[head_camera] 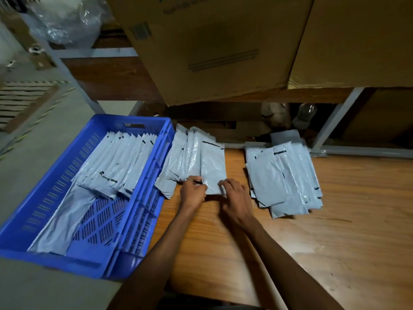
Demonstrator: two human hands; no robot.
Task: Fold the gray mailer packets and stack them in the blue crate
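A blue crate (147, 184) stands at the left and holds a row of folded gray packets (116, 162) plus one long flat one. Beside its right wall lies a fanned pile of folded gray packets (183, 157) on the wooden table. On that pile's right side sits a gray packet (213, 166). My left hand (193, 192) pinches the near left edge of this packet. My right hand (234, 193) grips its near right corner with curled fingers. A loose pile of unfolded gray packets (283, 175) lies to the right.
The wooden table (312, 242) stretches right and toward me. Large cardboard boxes (212, 48) hang over the back on a metal-framed shelf (335, 121). Clear plastic wrap (67, 21) sits at the top left. Floor lies to the left of the crate.
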